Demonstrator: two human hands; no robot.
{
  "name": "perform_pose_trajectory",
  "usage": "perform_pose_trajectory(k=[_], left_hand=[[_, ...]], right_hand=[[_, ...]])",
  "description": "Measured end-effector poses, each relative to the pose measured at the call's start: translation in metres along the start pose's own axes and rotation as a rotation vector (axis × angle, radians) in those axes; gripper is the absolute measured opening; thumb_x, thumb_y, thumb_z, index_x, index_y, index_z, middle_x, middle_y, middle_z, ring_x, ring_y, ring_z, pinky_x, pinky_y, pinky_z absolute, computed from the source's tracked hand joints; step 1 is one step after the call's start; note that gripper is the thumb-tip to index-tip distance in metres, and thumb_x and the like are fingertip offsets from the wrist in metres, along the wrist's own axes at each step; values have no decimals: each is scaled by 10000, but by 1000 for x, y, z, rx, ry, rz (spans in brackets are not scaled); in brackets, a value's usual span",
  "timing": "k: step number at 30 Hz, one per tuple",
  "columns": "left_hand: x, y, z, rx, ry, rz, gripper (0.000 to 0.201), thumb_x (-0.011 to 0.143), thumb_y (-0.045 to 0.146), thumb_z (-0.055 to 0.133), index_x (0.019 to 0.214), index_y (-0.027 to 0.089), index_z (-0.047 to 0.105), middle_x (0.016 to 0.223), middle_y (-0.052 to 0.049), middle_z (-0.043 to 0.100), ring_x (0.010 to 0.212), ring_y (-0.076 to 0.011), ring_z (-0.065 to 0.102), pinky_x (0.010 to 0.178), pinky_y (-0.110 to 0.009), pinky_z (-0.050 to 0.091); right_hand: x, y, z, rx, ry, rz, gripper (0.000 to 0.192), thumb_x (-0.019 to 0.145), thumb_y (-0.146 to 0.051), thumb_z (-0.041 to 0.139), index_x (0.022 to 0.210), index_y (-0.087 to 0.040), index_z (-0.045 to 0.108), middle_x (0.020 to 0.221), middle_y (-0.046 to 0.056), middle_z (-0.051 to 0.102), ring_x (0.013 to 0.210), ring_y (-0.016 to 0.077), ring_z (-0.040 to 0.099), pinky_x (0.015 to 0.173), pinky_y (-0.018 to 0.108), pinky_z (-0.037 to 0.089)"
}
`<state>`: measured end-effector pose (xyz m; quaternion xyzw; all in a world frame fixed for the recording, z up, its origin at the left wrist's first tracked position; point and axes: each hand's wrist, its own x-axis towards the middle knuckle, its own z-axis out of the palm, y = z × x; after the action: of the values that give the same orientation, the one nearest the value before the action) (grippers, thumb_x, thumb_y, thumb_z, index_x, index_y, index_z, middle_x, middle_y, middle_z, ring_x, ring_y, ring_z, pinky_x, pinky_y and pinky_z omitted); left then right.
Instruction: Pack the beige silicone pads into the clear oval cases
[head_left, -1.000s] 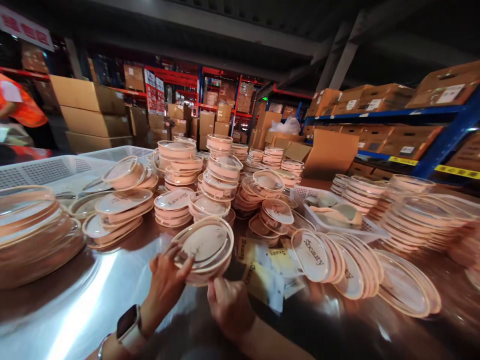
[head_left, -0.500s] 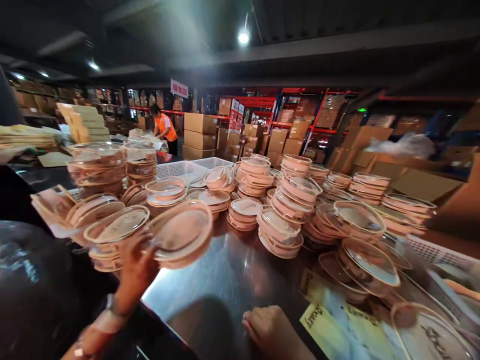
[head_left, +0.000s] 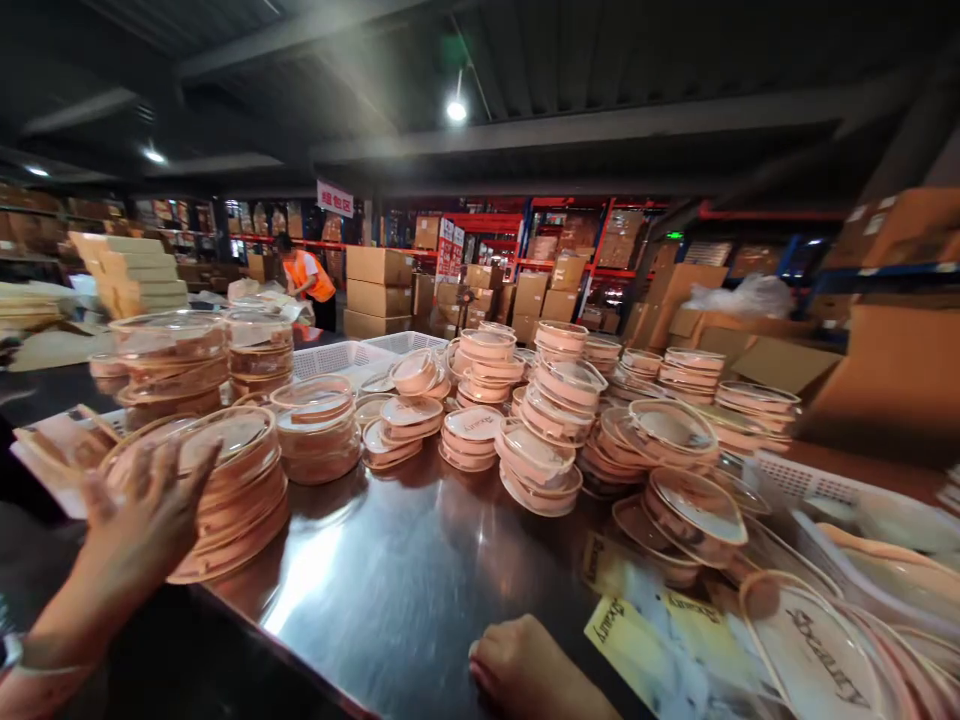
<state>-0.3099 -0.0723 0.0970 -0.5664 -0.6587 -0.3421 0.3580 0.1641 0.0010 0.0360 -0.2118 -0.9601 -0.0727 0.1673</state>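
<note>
Left hand [head_left: 146, 515] is spreading open against the near stack [head_left: 225, 490] at the table's [head_left: 390, 590] left edge. Right hand [head_left: 525, 670] is resting curled, gripping nothing. Many stacks are standing done; loose lids [head_left: 810, 650] are lying unsorted at right.

Beyond my bench, a person in an orange vest [head_left: 306, 277] bends beside stacked brown cardboard boxes [head_left: 379, 281]; white perforated plastic baskets [head_left: 341, 357] sit behind.
</note>
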Motion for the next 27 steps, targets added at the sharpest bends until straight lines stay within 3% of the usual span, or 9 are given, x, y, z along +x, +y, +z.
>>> perform_pose_trajectory(k=[4,7,9,11,14,18,22,25,27], left_hand=[[16,106,46,-107,-121,315,531,793,143,518,1311,227,600,1408,-181,565,1327,-403,482,1046,-673,376],[42,199,84,-276,-264,497,582,780,96,550,1343,238,577,1436,-158,545,1349,-349,473,1088,-575,393],[61,253,108,-369,-317,528,600,777,87,564,1364,213,558,1432,-174,544,1351,-340,473,1104,-560,379],[77,296,133,-416,-336,519,631,778,88,581,1399,180,518,1467,-212,496,1367,-363,454,1092,-579,379],[93,337,163,-459,-313,547,625,788,59,561,1401,168,506,1497,-226,455,1397,-378,414,1096,-620,344],[93,354,177,-534,-277,603,517,805,16,502,1298,151,579,1314,-197,621,1299,-331,526,1068,-567,403],[73,337,163,-624,-216,606,461,791,25,526,1233,143,586,1260,-183,625,1280,-301,529,1080,-499,425],[52,312,155,-814,-29,452,385,807,78,551,1183,158,555,1286,-178,581,1298,-300,508,1086,-508,424],[37,295,155,-1027,85,307,371,799,159,616,1158,192,529,1277,-157,577,1254,-295,549,1039,-497,471]], right_hand=[[-1,0,-3,-20,-16,11,169,798,-211,634,636,-252,652,608,-20,723,468,141,594,420,285,307],[-3,9,-1,-53,20,23,156,802,-243,642,647,-230,654,603,-46,710,462,116,579,429,258,276],[-5,16,0,-69,31,46,166,809,-250,646,647,-218,656,594,-41,702,453,109,562,431,246,275],[-8,24,0,-98,6,69,162,801,-255,668,646,-210,654,601,-29,706,453,110,549,437,238,291],[-11,31,2,-110,1,129,145,806,-263,660,675,-202,655,633,-16,716,480,124,578,457,229,329],[-10,36,1,169,177,269,176,890,-254,537,871,-217,707,784,20,759,639,155,675,599,234,467],[-4,40,-4,633,532,639,286,907,-349,513,1126,-225,649,919,62,731,789,201,684,728,315,541],[0,46,-10,1034,839,921,413,891,-544,517,1194,-265,542,969,57,661,769,212,666,642,346,560],[1,49,-15,1315,915,1001,522,847,-687,509,1183,-287,504,1008,53,641,743,211,668,601,356,558]])
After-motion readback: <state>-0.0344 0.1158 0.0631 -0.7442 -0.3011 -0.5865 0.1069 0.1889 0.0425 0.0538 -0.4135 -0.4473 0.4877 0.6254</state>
